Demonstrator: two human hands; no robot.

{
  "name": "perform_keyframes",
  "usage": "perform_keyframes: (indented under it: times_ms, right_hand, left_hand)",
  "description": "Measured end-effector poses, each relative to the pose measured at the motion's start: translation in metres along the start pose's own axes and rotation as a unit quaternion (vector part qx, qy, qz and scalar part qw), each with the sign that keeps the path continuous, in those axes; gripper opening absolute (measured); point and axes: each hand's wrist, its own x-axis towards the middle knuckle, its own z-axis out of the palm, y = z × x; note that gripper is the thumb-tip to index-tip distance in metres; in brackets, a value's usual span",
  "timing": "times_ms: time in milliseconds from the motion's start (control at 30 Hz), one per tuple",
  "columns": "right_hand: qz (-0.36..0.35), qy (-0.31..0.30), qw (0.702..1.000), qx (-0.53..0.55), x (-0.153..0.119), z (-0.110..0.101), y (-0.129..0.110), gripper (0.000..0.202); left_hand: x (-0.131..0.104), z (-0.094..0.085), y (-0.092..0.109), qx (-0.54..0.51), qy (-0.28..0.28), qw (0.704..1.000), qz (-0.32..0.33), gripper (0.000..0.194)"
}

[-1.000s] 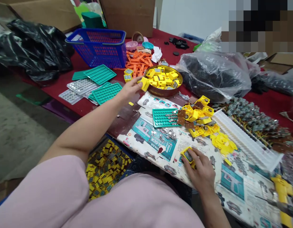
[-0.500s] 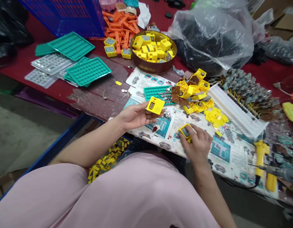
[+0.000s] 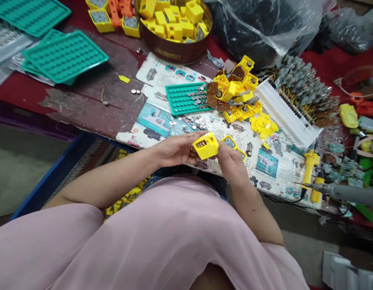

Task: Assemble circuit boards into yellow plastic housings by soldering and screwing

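Note:
A small yellow plastic box (image 3: 206,146) with a row of button cells in a slot and a patch of tiny holes is held above the table's front edge. My left hand (image 3: 172,151) grips its left side between thumb and fingers. At its right edge, my right hand (image 3: 234,167) closes on it with the thumb; the other fingertips are hidden. Just behind the right hand, an open yellow case (image 3: 229,141) with a grey inside lies on the printed cardboard (image 3: 157,121), and another yellow case is partly covered. Loose button cells (image 3: 198,122) lie beyond the hands.
Farther back are a green tray (image 3: 182,98) holding button cells, a pile of yellow cases (image 3: 234,90), yellow covers (image 3: 263,127) and a round tin (image 3: 174,52) of yellow boxes. To the right, a yellow electric screwdriver (image 3: 309,167) and a grey tool with a thin tip (image 3: 349,191) lie close.
My right hand has left the case on the cardboard and moved left to the box in my left hand. The box is now tilted. The view has shifted.

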Motion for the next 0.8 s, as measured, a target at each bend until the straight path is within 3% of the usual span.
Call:
perform_keyframes:
  times_ms: [100, 167, 233, 333, 433, 533, 600, 667, 800]
  right_hand:
    - [0.016, -0.021, 0.996, 0.085, -0.001, 0.006, 0.01, 0.042]
    - [0.02, -0.001, 0.993, 0.116, -0.002, 0.01, 0.014, 0.039]
    - [-0.003, 0.045, 0.994, 0.102, -0.003, 0.012, 0.014, 0.037]
    - [-0.124, 0.154, 0.979, -0.053, -0.003, 0.012, 0.011, 0.032]
    - [-0.284, 0.248, 0.89, -0.256, 0.0, 0.013, 0.014, 0.033]
    - [-0.308, 0.194, 0.828, -0.426, 0.005, 0.02, 0.024, 0.024]
    - [-0.266, 0.135, 0.808, -0.508, 0.007, 0.025, 0.031, 0.018]
    - [-0.247, 0.121, 0.807, -0.522, 0.009, 0.026, 0.033, 0.017]
    - [-0.22, 0.191, 0.879, -0.378, 0.012, 0.015, 0.02, 0.025]
  left_hand:
    - [-0.003, 0.0, -0.004, 0.106, 0.033, 0.993, 0.035, 0.064]
    - [-0.009, -0.002, -0.003, 0.27, 0.066, 0.956, 0.093, 0.071]
    - [-0.019, -0.007, 0.001, 0.455, 0.117, 0.864, 0.181, 0.067]
    - [-0.035, -0.02, 0.006, 0.637, 0.2, 0.675, 0.314, 0.05]
    - [-0.044, -0.034, 0.003, 0.725, 0.214, 0.517, 0.401, 0.035]
    - [-0.043, -0.043, -0.008, 0.767, 0.174, 0.408, 0.464, 0.02]
    - [-0.04, -0.045, -0.014, 0.779, 0.155, 0.367, 0.484, 0.014]
    - [-0.036, -0.045, -0.017, 0.783, 0.151, 0.355, 0.488, 0.012]
    - [-0.029, -0.045, -0.015, 0.79, 0.149, 0.372, 0.464, 0.017]
